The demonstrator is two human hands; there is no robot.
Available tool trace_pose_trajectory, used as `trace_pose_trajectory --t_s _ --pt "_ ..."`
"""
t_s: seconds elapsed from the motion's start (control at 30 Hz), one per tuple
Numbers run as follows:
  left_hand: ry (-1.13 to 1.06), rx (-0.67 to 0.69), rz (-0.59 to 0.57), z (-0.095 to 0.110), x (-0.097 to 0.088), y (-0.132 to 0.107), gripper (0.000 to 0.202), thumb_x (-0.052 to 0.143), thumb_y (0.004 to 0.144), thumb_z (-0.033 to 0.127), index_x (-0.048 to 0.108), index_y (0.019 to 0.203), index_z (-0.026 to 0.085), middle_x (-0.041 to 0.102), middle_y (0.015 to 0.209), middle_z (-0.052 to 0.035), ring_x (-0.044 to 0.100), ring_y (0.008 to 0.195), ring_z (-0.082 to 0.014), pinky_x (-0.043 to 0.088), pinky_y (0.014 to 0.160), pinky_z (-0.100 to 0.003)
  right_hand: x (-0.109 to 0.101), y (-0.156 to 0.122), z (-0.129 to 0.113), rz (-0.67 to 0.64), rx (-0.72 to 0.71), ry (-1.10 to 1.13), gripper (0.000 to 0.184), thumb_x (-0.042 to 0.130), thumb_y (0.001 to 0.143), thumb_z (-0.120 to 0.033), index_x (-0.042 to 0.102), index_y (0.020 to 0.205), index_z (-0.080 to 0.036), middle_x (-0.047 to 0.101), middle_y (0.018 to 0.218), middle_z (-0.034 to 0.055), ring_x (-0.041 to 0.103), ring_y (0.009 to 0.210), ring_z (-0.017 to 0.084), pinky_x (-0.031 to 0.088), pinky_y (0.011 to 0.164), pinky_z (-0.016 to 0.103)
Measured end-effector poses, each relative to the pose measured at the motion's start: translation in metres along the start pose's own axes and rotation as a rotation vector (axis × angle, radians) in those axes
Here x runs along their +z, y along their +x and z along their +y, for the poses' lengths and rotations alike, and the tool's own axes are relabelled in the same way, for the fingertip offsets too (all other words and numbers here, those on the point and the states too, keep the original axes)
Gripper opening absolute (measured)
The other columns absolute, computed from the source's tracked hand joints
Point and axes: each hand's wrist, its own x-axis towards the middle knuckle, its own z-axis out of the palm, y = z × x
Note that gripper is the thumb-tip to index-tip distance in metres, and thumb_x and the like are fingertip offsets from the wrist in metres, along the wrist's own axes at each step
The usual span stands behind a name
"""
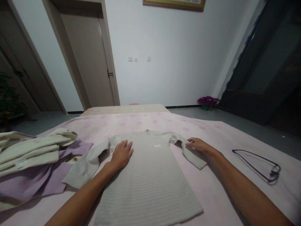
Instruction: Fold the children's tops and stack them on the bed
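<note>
A light grey, finely striped long-sleeved shirt (150, 179) lies spread on a pink cloth, with its collar at the far side and its hem towards me. A small white mark shows on its chest. My left hand (121, 154) rests flat on the shirt near the left shoulder, fingers spread. At the right sleeve, my right hand (197, 144) has its thumb and fingers closed on the sleeve's upper edge. This sleeve bends down and outward, its cuff flat on the cloth. The left sleeve stretches out towards the lower left, partly behind my forearm.
Folded cream and purple clothes (35, 157) are piled at the left. A black clothes hanger (258, 163) lies on the pink flowered cloth (185, 128) at the right. Beyond stand a door (87, 56), a white wall and purple flowers (208, 101) on the floor.
</note>
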Motion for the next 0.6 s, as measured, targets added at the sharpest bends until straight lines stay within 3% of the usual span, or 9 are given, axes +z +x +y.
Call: trace_pose_trajectory --t_s 0.1,0.17,0.27,0.4,0.5,0.6 --pt "0.006 -0.023 0.002 0.0 0.003 -0.001 0.047 0.039 0.102 0.038 0.049 0.143 0.019 0.047 0.15 -0.0147 0.041 0.14 -0.0305 0.03 0.114 -0.046 -0.005 -0.003 -0.002 -0.154 0.085 -0.087 0.029 0.063 0.067 -0.021 0.076 0.093 -0.017 0.075 0.076 0.0035 0.066 0.063 0.019 0.047 0.055 0.025" --pt "0.014 -0.021 0.004 -0.001 0.004 -0.001 0.047 0.039 0.102 0.038 0.048 0.144 0.02 0.046 0.151 -0.0138 0.04 0.14 -0.0303 0.029 0.115 -0.047 -0.018 0.001 -0.007 -0.19 0.105 -0.282 0.039 0.059 0.069 -0.017 0.074 0.105 -0.02 0.076 0.091 0.0041 0.069 0.076 0.02 0.049 0.064 0.025" --pt "0.023 -0.025 -0.004 -0.001 0.005 -0.001 0.048 0.038 0.102 0.038 0.047 0.145 0.02 0.045 0.152 -0.0139 0.039 0.141 -0.0306 0.029 0.115 -0.048 -0.048 0.015 -0.015 -0.131 0.149 -0.602 0.044 0.056 0.073 -0.014 0.072 0.113 -0.021 0.072 0.114 0.0104 0.067 0.099 0.027 0.049 0.08 0.034" --pt "0.016 -0.038 -0.012 -0.001 0.007 -0.002 0.049 0.037 0.102 0.039 0.047 0.146 0.021 0.043 0.154 -0.0142 0.038 0.143 -0.0308 0.027 0.116 -0.049 -0.071 0.031 -0.022 0.013 0.188 -0.744 0.043 0.048 0.082 -0.012 0.069 0.12 -0.014 0.064 0.124 0.0246 0.06 0.114 0.039 0.043 0.092 0.051" --pt "0.005 -0.037 -0.007 -0.001 0.007 -0.002 0.049 0.038 0.101 0.04 0.047 0.146 0.022 0.042 0.154 -0.0137 0.038 0.143 -0.0304 0.027 0.116 -0.05 -0.053 0.03 -0.031 0.054 0.163 -0.778 0.043 0.045 0.086 -0.012 0.067 0.123 -0.01 0.061 0.126 0.0282 0.056 0.119 0.04 0.039 0.097 0.055" --pt "0.008 -0.036 -0.003 0.001 0.006 -0.001 0.05 0.037 0.101 0.039 0.047 0.147 0.022 0.042 0.154 -0.0149 0.037 0.143 -0.0312 0.027 0.116 -0.051 -0.007 0.023 -0.048 0.005 0.042 -0.73 0.047 0.041 0.093 -0.018 0.059 0.136 -0.017 0.057 0.138 0.0177 0.053 0.127 0.03 0.038 0.105 0.043"
